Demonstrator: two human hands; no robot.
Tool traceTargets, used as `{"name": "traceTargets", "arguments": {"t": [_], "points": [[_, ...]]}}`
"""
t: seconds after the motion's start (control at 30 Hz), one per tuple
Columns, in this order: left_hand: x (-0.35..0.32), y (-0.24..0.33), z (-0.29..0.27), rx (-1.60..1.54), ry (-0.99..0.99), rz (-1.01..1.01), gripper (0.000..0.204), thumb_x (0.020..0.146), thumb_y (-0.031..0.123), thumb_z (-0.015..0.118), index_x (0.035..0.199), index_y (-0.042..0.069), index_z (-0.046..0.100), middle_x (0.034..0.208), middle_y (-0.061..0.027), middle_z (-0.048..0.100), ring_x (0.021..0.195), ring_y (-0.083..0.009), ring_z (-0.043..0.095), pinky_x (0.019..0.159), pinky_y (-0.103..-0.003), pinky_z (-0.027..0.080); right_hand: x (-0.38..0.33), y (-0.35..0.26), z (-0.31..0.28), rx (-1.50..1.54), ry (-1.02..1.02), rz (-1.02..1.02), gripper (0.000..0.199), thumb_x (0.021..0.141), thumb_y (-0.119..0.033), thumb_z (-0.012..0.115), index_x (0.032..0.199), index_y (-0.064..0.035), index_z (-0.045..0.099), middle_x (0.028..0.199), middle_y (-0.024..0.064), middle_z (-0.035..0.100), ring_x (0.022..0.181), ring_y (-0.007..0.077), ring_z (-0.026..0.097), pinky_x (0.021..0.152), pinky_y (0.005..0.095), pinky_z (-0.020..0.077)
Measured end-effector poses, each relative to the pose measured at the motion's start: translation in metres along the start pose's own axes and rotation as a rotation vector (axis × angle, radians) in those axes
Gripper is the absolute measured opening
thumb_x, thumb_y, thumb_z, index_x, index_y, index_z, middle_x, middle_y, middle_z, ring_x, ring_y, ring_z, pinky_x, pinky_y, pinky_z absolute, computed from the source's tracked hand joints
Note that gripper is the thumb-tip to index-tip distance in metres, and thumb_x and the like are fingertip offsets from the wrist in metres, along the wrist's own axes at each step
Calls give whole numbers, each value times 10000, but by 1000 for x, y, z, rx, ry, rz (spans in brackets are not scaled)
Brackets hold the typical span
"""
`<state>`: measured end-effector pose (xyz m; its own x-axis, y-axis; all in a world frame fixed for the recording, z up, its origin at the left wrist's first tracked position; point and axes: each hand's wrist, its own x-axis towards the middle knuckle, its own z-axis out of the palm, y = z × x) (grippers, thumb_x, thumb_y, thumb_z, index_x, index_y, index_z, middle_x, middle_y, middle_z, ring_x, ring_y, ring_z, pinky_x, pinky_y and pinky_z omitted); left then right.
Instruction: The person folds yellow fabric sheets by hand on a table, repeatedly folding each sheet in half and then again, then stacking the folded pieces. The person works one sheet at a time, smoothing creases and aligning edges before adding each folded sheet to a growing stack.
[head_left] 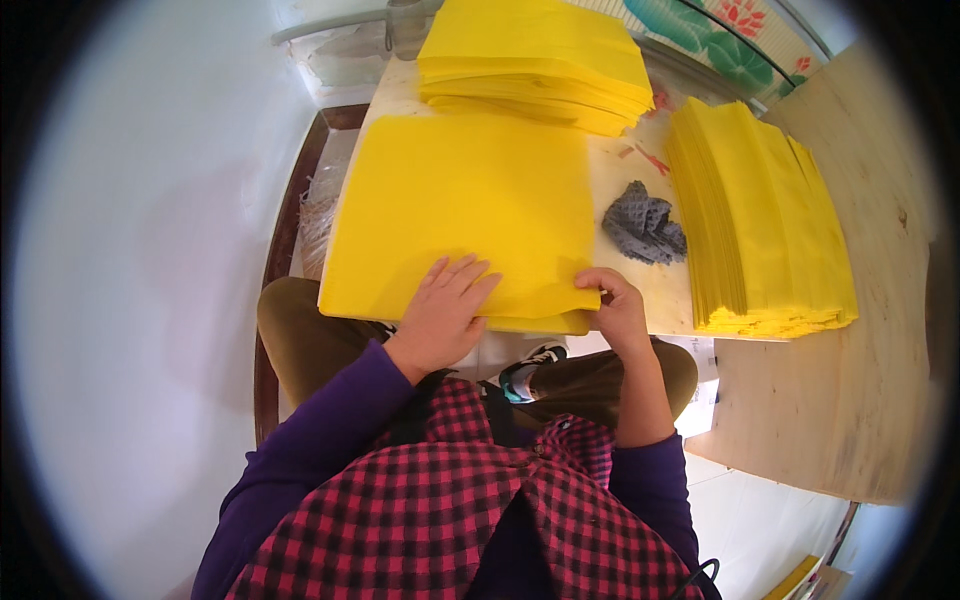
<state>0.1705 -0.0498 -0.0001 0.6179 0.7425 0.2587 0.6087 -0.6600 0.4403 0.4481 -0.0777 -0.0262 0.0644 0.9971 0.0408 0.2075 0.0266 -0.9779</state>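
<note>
A large yellow sheet (465, 195), which looks like thin soft fabric, lies spread on the table in front of me. My left hand (447, 312) rests on it near the front edge, palm down with the fingers stretched out. At the sheet's front right corner, my right hand (618, 308) pinches the edge between thumb and fingers, lifting it slightly. Under that raised corner another yellow layer shows, hanging a little past the table edge. Whether more layers lie beneath is hidden.
A thick stack of yellow sheets (535, 45) stands at the back of the table (612, 165). Another tall yellow stack (765, 220) sits on the right. Between them lie a crumpled grey cloth (643, 225) and a small red item (654, 160). A wooden board (850, 400) borders the right side.
</note>
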Motion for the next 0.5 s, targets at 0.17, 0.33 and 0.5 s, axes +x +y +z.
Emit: {"name": "traceTargets", "arguments": {"t": [0.17,0.33,0.5], "points": [[-36,-25,-21,95,70,-90,523,756,104,618,1269,71,526,1321,-141,503,1299,-303,417,1120,-497,252,0,4,-3,18,-15,31,373,641,167,682,950,-42,664,1096,43,592,1020,162,577,898,268,462],[-65,-59,-41,175,162,-236,532,733,106,628,1255,66,531,1310,-136,521,1283,-305,437,1128,-486,244,0,5,-3,-7,-28,-27,352,643,165,680,932,-34,666,1097,59,589,1039,170,572,912,273,454],[-84,-99,-57,21,262,-292,559,665,20,623,1219,61,561,1274,-131,556,1255,-311,468,1110,-455,294,0,1,-4,-119,-10,-39,229,749,141,610,911,-15,654,1061,80,614,1030,175,576,921,260,430]]}}
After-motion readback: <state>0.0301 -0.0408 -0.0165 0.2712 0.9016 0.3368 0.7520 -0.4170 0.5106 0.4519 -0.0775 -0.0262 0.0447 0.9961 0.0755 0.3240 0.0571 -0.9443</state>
